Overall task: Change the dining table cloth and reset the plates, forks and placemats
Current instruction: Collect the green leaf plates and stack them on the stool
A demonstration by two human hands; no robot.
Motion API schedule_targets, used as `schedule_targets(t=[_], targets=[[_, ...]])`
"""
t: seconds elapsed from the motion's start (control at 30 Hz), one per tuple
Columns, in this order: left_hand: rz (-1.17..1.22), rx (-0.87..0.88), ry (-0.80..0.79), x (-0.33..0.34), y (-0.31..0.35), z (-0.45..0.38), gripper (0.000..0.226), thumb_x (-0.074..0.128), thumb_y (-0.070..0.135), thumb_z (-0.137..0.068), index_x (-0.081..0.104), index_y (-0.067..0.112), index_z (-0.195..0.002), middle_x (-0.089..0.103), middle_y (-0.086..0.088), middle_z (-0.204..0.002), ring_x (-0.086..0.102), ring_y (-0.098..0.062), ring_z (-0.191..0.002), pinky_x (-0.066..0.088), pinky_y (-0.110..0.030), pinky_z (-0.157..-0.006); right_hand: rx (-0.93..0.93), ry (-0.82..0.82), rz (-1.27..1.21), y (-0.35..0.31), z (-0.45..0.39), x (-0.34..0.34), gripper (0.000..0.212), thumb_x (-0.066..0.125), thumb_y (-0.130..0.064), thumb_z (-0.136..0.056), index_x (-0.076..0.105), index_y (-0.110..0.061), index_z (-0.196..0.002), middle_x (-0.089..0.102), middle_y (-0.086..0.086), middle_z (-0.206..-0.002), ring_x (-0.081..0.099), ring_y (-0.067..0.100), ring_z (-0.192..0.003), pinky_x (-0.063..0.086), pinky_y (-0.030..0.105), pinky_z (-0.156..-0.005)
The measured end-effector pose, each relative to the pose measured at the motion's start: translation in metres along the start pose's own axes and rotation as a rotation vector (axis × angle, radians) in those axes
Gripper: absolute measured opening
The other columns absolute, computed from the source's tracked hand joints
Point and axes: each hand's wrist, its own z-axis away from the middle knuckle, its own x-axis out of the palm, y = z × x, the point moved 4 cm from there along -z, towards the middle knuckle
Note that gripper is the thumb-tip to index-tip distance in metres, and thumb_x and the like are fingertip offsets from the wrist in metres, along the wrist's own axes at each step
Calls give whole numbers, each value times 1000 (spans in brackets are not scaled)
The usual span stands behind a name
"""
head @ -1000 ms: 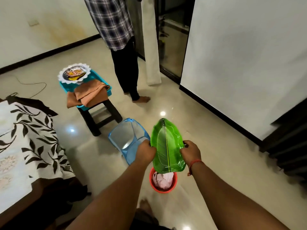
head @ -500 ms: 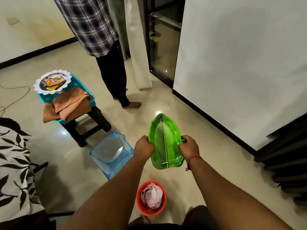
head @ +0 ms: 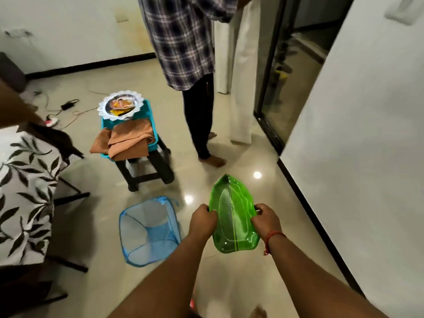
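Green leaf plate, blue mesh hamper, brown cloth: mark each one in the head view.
Green leaf plate [head: 231,216]: head view, on the centre rib.
Blue mesh hamper [head: 146,232]: head view, on the mesh inside its open mouth.
Brown cloth [head: 129,140]: head view, on the top fold.

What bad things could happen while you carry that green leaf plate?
The green leaf-shaped plate is gripped only at its side edges by the left hand and right hand, so it might slip onto the hard floor. The blue mesh basket lies close by underfoot, an easy trip. The person in the checked shirt stands ahead and could be bumped.
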Motion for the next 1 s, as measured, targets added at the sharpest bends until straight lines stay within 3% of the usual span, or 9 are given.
schedule_targets(t=[0.13, 0.37, 0.57, 0.67, 0.8, 0.9, 1.0], targets=[[66, -69, 83, -10, 28, -29, 10, 53, 20, -89, 53, 13, -81, 57, -1, -77, 55, -21, -74, 35, -28, -56, -62, -49, 31, -40, -52, -8, 45, 59, 2, -77, 69, -14, -118, 71, 10, -109, 64, 26, -91, 47, 26, -76], [146, -201, 216, -56, 22, -120, 16, 55, 23, -89, 60, 8, -92, 67, -12, -96, 63, -32, -92, 40, -30, -69, -175, -194, 94, -127, -131, 42, 44, 60, 1, -77, 68, -13, -118, 71, 9, -109, 64, 27, -98, 48, 28, -80], [204, -247, 223, -110, 20, -224, 25, 55, 32, -88, 65, 10, -93, 69, -11, -91, 65, -31, -89, 51, -35, -77, -199, -256, 102, -218, -212, 96, 48, 59, 2, -77, 68, -13, -121, 71, 9, -113, 65, 27, -102, 52, 33, -88], [248, -291, 248, -161, 24, -277, 23, 55, 35, -89, 57, 13, -86, 63, -6, -83, 62, -28, -84, 46, -34, -70, -239, -301, 104, -280, -248, 132, 49, 59, 4, -76, 68, -12, -122, 71, 8, -113, 66, 25, -102, 53, 35, -90], [312, -333, 335, -215, 20, -331, 19, 58, 32, -87, 53, 17, -76, 59, -3, -76, 61, -30, -82, 36, -32, -63, -285, -369, 145, -347, -284, 180, 49, 58, 4, -76, 67, -14, -121, 72, 6, -106, 67, 23, -92, 51, 28, -79], [356, -365, 373, -242, 16, -366, 22, 58, 27, -86, 51, 19, -66, 64, -7, -76, 64, -33, -86, 38, -33, -63, -316, -451, 179, -391, -317, 215, 48, 56, 5, -77, 67, -12, -121, 71, 9, -106, 67, 27, -94, 56, 39, -86], [383, -407, 439, -270, 13, -407, 19, 59, 28, -87, 59, 16, -72, 70, -13, -86, 64, -33, -86, 44, -34, -67, -375, -482, 236, -438, -353, 250, 43, 56, 4, -76, 69, -13, -113, 73, 11, -102, 68, 27, -91, 57, 39, -83]])
